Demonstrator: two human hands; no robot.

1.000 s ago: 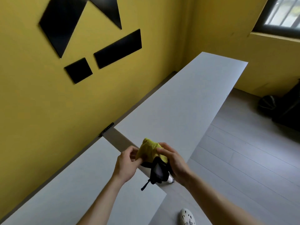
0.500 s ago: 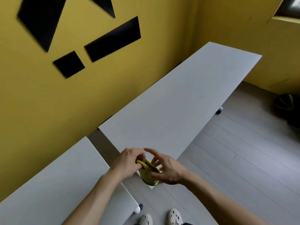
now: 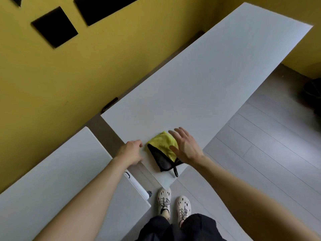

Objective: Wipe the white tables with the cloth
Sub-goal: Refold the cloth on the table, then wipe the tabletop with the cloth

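Note:
A folded cloth (image 3: 162, 147), yellow on top with a black mesh side and a black loop, lies flat on the near corner of the long white table (image 3: 199, 80). My right hand (image 3: 185, 146) lies over the cloth's right half with its fingers spread straight. My left hand (image 3: 131, 152) rests at the table's near left edge, just left of the cloth, fingers loosely bent and holding nothing. A second white table (image 3: 57, 171) stands at the lower left, separated from the first by a narrow gap.
A yellow wall with black panels (image 3: 54, 26) runs along the tables' far side. Grey floor planks spread to the right. My feet in pale shoes (image 3: 173, 203) stand at the gap between the tables. A dark object (image 3: 312, 94) sits by the right edge.
The cloth, held folded in both hands above the gap, now lies flat on the long table. My right hand has spread over it and my left hand has let go.

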